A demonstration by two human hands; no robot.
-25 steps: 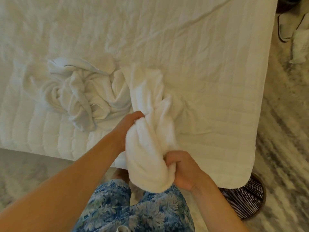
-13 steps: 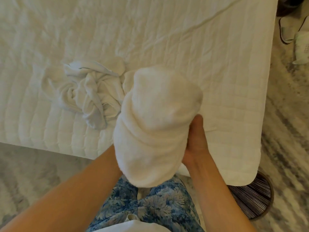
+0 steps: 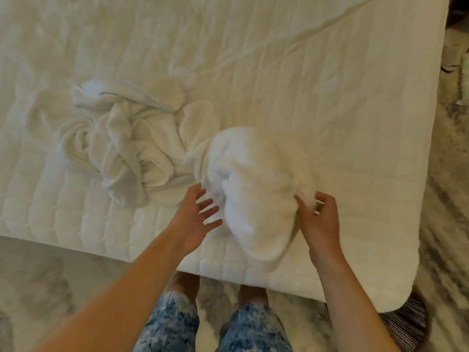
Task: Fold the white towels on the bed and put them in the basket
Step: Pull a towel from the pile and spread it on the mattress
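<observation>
**No towel folded yet, one towel in hand at the near edge of the bed**

At the left, a crumpled pile (image 3: 119, 148) of white towels lies twisted on the quilted bed (image 3: 330, 110), well in from the near edge. How many towels it holds cannot be told, since the folds run into one another. None of it is squared or flattened.

Just right of the pile and nearer the person, the left hand (image 3: 194, 222) hovers with its fingers straight and spread. It grasps nothing, and its fingertips are just beside the left flank of the bunched towel (image 3: 253, 189). Whether they touch the cloth cannot be told through the blur.

The bunched towel sits as a soft, rounded heap on the bed close to the near edge, between the two hands. It shows no crease or straight side, so as a judgement its folding has not begun.

On the heap's right side, the right hand (image 3: 321, 222) pinches a bit of the towel's edge between thumb and fingers.

Further right and nearer, a dark ribbed round thing peeks from under the bed's near right corner. This is probably the basket (image 3: 408, 323). Most of it is hidden, so its contents cannot be seen.

As a judgement, the task is at an early stage. This towel needs spreading, folding and carrying to the basket, and the whole pile at the left waits after it.
</observation>
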